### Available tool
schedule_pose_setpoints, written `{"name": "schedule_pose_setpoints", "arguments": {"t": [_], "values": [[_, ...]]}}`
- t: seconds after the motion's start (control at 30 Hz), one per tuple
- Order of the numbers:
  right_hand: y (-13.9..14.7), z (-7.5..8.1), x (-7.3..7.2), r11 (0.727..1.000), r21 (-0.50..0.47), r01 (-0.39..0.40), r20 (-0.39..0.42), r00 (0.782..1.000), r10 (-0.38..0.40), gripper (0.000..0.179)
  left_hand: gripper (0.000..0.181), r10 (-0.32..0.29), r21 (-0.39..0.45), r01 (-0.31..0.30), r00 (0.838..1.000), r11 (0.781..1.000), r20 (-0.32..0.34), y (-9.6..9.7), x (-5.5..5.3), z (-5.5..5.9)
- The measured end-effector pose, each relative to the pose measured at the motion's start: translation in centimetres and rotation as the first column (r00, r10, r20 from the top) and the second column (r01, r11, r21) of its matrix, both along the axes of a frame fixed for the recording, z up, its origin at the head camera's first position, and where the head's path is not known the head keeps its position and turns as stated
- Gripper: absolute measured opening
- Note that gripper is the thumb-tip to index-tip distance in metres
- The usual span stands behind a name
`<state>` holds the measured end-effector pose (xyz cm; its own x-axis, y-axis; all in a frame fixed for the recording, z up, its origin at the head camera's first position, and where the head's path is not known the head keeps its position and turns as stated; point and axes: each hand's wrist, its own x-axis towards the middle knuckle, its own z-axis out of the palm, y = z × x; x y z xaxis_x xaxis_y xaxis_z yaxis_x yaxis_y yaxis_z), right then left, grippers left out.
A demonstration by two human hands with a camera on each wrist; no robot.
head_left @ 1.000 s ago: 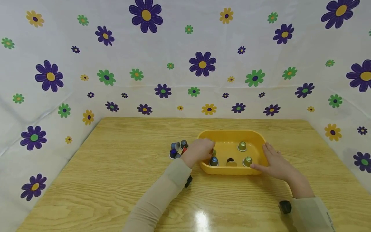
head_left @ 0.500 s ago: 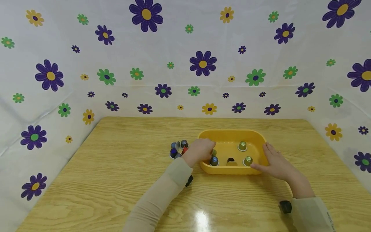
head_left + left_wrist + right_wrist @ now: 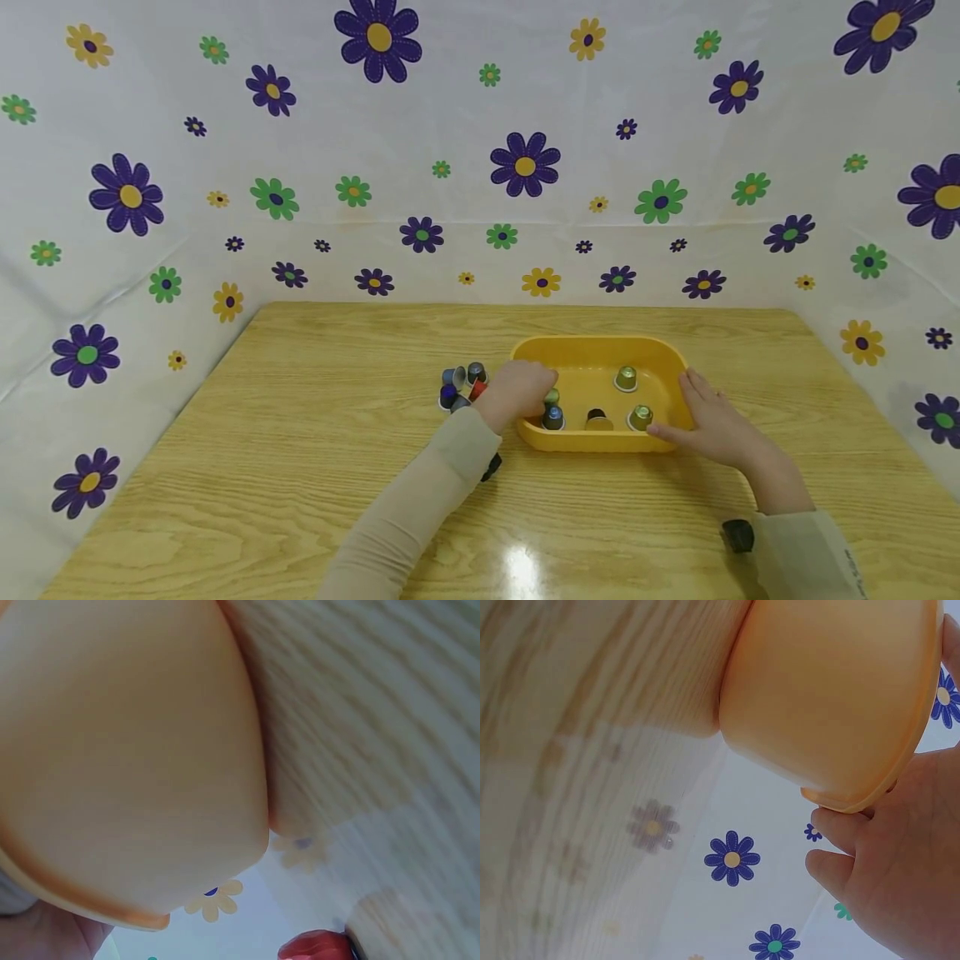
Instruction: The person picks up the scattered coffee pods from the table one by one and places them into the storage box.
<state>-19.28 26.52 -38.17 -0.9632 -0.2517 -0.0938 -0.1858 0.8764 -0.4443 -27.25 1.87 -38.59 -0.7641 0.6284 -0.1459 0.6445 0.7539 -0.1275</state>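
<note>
A yellow plastic tray (image 3: 600, 442) stands on the wooden table with several coffee capsules in it. My left hand (image 3: 517, 390) reaches over the tray's left end, fingers down inside. It appears to pinch a green coffee capsule (image 3: 552, 396), partly hidden by the hand; the fingertips do not show. In the left wrist view, a bit of that hand (image 3: 52, 934) shows below the tray rim. My right hand (image 3: 716, 425) rests on the tray's right end, fingers fairly straight along the rim and thumb near the front corner. In the tray stand a blue capsule (image 3: 553, 418) and green capsules (image 3: 626, 379).
Left of the tray lies a small cluster of coffee capsules (image 3: 453, 390), some upright, some tipped, one red (image 3: 319, 945). A capsule with a dark top (image 3: 597, 417) leans near the tray's front wall. A flowered cloth (image 3: 450, 108) hangs behind the table.
My left hand shifts only slightly at the tray's left end, and the green capsule beside it shows a little more. My right hand and the tray stay put.
</note>
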Motion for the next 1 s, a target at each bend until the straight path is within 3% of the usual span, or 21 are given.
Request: {"name": "schedule_pose_setpoints", "arguments": {"t": [0.67,0.93,1.0], "values": [[0.22,-0.23,-0.08,1.000,0.002,-0.018,-0.015,1.000,0.018,0.094,0.011,0.002,0.010,-0.002,1.000,1.000,-0.019,0.09,-0.09,-0.18],[0.31,-0.46,-0.23,1.000,0.009,-0.014,-0.021,1.000,0.015,0.094,0.014,0.037,-0.001,-0.037,0.999,0.999,0.039,0.40,-0.58,-0.27],[0.28,-0.39,-0.19,1.000,0.002,-0.015,-0.016,1.000,0.015,0.094,0.014,0.016,0.025,-0.017,0.999,1.000,0.034,0.33,-0.89,-0.52]]}}
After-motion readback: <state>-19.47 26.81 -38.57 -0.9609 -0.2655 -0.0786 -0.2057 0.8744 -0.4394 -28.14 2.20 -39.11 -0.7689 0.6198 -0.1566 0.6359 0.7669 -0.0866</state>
